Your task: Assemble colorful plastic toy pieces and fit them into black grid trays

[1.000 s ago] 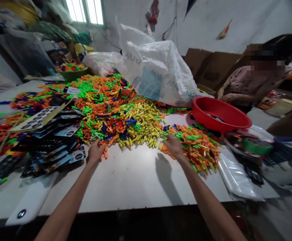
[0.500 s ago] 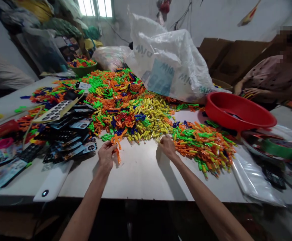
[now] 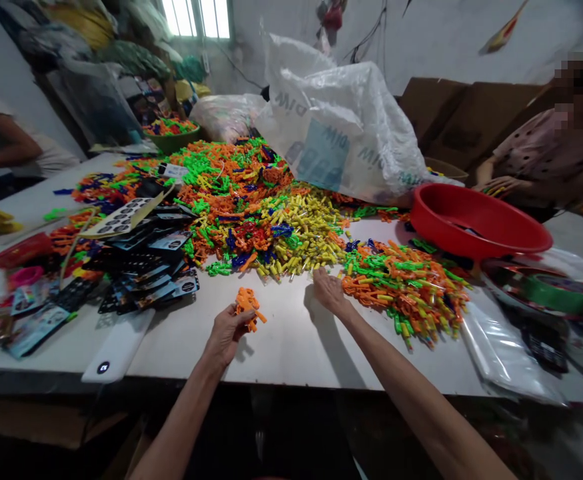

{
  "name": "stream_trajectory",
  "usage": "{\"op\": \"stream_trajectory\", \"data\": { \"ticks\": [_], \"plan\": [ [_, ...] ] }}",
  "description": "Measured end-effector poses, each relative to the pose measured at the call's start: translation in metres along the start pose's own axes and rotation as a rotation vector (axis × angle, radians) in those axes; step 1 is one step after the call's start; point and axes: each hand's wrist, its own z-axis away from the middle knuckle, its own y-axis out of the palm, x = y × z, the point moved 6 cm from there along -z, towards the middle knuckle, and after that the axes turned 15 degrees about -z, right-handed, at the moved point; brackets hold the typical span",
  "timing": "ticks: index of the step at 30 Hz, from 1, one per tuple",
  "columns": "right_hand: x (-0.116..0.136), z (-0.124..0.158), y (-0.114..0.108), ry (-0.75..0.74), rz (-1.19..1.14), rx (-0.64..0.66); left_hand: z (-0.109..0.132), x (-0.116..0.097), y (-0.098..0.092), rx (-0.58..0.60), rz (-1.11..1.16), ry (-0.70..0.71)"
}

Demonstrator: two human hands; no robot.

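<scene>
My left hand [image 3: 227, 331] holds a small orange plastic toy piece [image 3: 248, 307] pinched in its fingers, lifted a little above the grey table [image 3: 281, 347]. My right hand [image 3: 327, 291] rests at the near edge of the yellow plastic tubes [image 3: 305, 241], its fingers curled and partly hidden. Right beside that hand lies a smaller heap of orange and green pieces [image 3: 406, 285]. A big pile of orange, green, blue and red pieces [image 3: 226, 193] covers the middle of the table.
A red basin [image 3: 476, 223] stands at the right, a large white plastic sack [image 3: 341, 127] behind the pile. Black printed cards [image 3: 146, 260] and a white device [image 3: 116, 347] lie at the left. A person [image 3: 546, 153] sits at the far right, another person's arm [image 3: 6, 137] at the far left.
My left hand has pulled an orange piece out of the pile and drawn it back toward me. My right hand has shifted left, from the orange and green heap to the yellow tubes.
</scene>
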Motion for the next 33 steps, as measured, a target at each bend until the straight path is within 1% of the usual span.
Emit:
{"op": "stream_trajectory", "data": {
  "ticks": [5,7,8,9,10,11,12,13,14,15,16,18,20,22,28,33],
  "plan": [
    [0.012,-0.011,-0.001,0.004,-0.064,-0.005,0.002,0.008,0.0,0.03,-0.056,-0.019],
    [0.018,-0.013,-0.005,-0.009,-0.079,-0.005,0.004,0.011,-0.005,-0.002,-0.056,-0.036],
    [0.022,-0.011,-0.007,-0.015,-0.095,-0.025,0.006,0.013,-0.007,-0.025,-0.047,-0.048],
    [0.024,-0.006,-0.01,-0.011,-0.157,-0.063,0.007,0.014,-0.009,-0.043,-0.034,-0.059],
    [0.025,0.001,-0.012,0.006,-0.291,-0.103,0.008,0.015,-0.009,-0.052,-0.019,-0.07],
    [0.025,0.01,-0.011,0.038,-0.502,-0.127,0.008,0.016,-0.008,-0.056,-0.003,-0.079],
    [0.025,0.021,-0.007,0.083,-0.774,-0.121,0.009,0.017,-0.006,-0.053,0.014,-0.084],
    [0.026,0.033,0.002,0.134,-1.075,-0.081,0.009,0.018,-0.003,-0.046,0.032,-0.087],
    [0.03,0.045,0.012,0.185,-1.356,-0.009,0.009,0.018,0.001,-0.037,0.049,-0.091],
    [0.036,0.057,0.022,0.231,-1.575,0.08,0.009,0.019,0.005,-0.028,0.069,-0.093],
    [0.042,0.069,0.031,0.271,-1.736,0.159,0.009,0.019,0.009,-0.021,0.088,-0.092],
    [0.052,0.086,0.041,0.336,-1.919,0.255,0.009,0.02,0.016,-0.002,0.117,-0.091],
    [0.059,0.096,0.044,0.365,-1.989,0.302,0.009,0.022,0.02,0.016,0.136,-0.104],
    [0.062,0.099,0.041,0.345,-2.001,0.326,0.011,0.023,0.021,0.041,0.15,-0.129],
    [0.06,0.098,0.027,0.279,-1.955,0.312,0.015,0.019,0.018,0.05,0.159,-0.134],
    [0.059,0.095,0.027,0.281,-1.928,0.349,0.014,0.015,0.025,0.136,0.108,-0.115]
  ]
}}
